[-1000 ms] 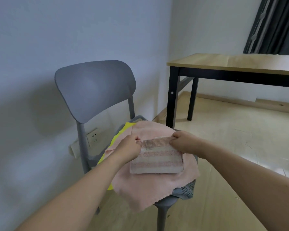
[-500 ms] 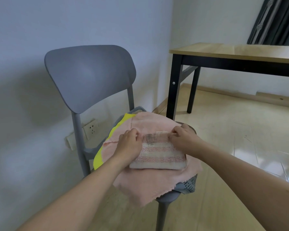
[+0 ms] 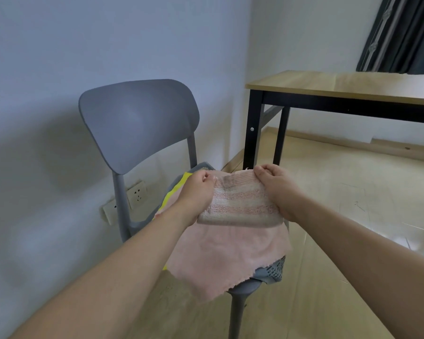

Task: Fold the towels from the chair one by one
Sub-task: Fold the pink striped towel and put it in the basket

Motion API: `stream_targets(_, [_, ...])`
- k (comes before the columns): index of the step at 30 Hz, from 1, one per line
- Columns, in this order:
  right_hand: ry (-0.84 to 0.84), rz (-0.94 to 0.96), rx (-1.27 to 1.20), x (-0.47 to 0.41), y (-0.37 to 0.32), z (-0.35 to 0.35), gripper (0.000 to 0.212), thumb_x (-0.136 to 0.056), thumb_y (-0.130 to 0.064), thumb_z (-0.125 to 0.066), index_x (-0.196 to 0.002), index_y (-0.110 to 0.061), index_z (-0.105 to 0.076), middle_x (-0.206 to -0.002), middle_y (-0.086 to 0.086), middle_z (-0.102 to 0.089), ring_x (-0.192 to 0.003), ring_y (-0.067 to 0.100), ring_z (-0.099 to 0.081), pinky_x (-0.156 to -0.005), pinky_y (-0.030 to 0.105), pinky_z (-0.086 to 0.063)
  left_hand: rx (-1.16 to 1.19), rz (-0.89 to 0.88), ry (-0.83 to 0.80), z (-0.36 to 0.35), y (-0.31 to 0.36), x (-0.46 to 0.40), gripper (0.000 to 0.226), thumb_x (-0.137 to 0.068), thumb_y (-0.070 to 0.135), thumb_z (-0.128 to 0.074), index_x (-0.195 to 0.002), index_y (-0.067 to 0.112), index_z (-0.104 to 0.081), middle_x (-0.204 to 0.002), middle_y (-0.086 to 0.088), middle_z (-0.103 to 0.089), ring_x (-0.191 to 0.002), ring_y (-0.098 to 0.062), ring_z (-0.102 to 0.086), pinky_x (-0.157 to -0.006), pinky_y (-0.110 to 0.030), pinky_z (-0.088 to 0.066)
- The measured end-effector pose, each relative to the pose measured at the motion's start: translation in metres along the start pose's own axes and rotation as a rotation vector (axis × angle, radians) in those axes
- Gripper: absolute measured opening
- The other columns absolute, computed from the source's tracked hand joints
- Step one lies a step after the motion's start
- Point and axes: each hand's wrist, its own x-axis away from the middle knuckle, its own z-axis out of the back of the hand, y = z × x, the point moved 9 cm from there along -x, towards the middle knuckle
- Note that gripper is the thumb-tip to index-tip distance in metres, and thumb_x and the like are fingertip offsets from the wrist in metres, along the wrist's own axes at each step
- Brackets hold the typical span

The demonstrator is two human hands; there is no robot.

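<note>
No readable words, labels, brand names, numbers or signs appear anywhere in this view. The towels, chair, wall, wall socket, tabletop and curtain all show plain surfaces without any print or lettering.

Left hand [image 3: 196,192] and right hand [image 3: 277,189] pinch the top corners of the folded striped towel [image 3: 240,206], held just above the pink towel [image 3: 228,255] draped over the grey chair [image 3: 137,121]. A yellow cloth [image 3: 175,192] peeks out beneath; wooden tabletop [image 3: 340,84] behind right.
</note>
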Motion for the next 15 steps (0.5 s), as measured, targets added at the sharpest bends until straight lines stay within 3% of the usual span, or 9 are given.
stream_targets(2, [0.041, -0.005, 0.064, -0.021, 0.002, 0.001, 0.028, -0.099, -0.037, -0.043, -0.094, -0.019, -0.063, -0.089, 0.005, -0.066, -0.076, 0.021, -0.064, -0.071, 0.036, -0.055, -0.068, 0.014, -0.029, -0.005, -0.006, -0.019, 0.023, -0.101, 0.026, -0.04, -0.084, 0.017, -0.053, -0.065, 0.001, -0.041, -0.055, -0.013, -0.035, -0.048, -0.026, -0.027])
stream_targets(5, [0.091, -0.08, 0.18, -0.062, 0.02, 0.003, 0.033, -0.099, -0.036, -0.042, -0.092, -0.012, -0.064, -0.092, 0.012, -0.066, -0.084, 0.029, -0.065, -0.082, 0.041, -0.055, -0.166, 0.024, -0.057, -0.018, -0.016, -0.059, 0.028, -0.1, 0.028, -0.039, -0.077, 0.013, -0.047, -0.065, 0.001, -0.041, -0.054, -0.015, -0.038, -0.048, -0.026, -0.029])
stream_targets(8, [0.131, -0.208, 0.227, -0.096, 0.031, 0.012, 0.031, -0.099, -0.032, -0.043, -0.087, -0.009, -0.061, -0.082, 0.011, -0.059, -0.075, 0.027, -0.058, -0.071, 0.033, -0.049, -0.273, 0.023, -0.065, -0.031, -0.01, -0.091, 0.031, -0.1, 0.026, -0.039, -0.072, 0.013, -0.042, -0.063, 0.0, -0.045, -0.048, -0.016, -0.042, -0.04, -0.023, -0.031])
stream_targets(12, [0.103, -0.404, 0.265, -0.111, 0.015, 0.035, 0.031, -0.098, -0.029, -0.047, -0.098, -0.002, -0.062, -0.076, 0.009, -0.055, -0.067, 0.024, -0.054, -0.067, 0.034, -0.047, -0.341, 0.064, -0.11, -0.037, 0.033, -0.11, 0.03, -0.1, 0.029, -0.036, -0.075, 0.015, -0.044, -0.066, 0.0, -0.048, -0.047, -0.015, -0.045, -0.041, -0.024, -0.033])
stream_targets(15, [0.071, -0.464, 0.26, -0.113, -0.047, 0.065, 0.032, -0.097, -0.025, -0.049, -0.11, 0.002, -0.06, -0.073, 0.004, -0.052, -0.062, 0.016, -0.05, -0.067, 0.033, -0.048, -0.347, 0.088, -0.153, -0.03, 0.101, -0.12, 0.03, -0.101, 0.033, -0.036, -0.082, 0.013, -0.047, -0.067, 0.0, -0.05, -0.045, -0.013, -0.044, -0.036, -0.02, -0.031])
